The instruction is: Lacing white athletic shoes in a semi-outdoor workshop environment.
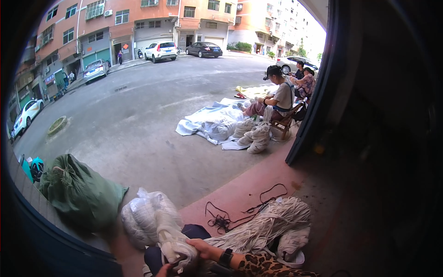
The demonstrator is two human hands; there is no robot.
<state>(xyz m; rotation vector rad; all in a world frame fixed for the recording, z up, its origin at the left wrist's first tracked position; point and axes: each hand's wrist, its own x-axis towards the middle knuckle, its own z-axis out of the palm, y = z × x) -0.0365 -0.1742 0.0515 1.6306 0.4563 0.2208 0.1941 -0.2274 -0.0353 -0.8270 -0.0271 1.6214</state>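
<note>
A bundle of cream fabric strips [177,251] lies across my lap at the lower edge. My right hand [201,248], below a dark wristwatch and a leopard-print sleeve, grips its right side with the fingers curled under the folds. Low on the left, my left hand [164,270] closes on the near end of the same bundle; the frame edge cuts off much of it. Just beyond stands a clear plastic bag [150,210] packed with similar pale material. To the right, a heap of loose cream strips [263,226] spreads over the floor beside my right forearm.
Black cord [224,222] lies tangled on the pink floor strip. A full green sack [80,191] stands at left, and a dark door frame [311,92] at right. Outside, a seated person [281,94] works beside pale cloth [214,121] and strip bundles [254,136]; parked cars line the street.
</note>
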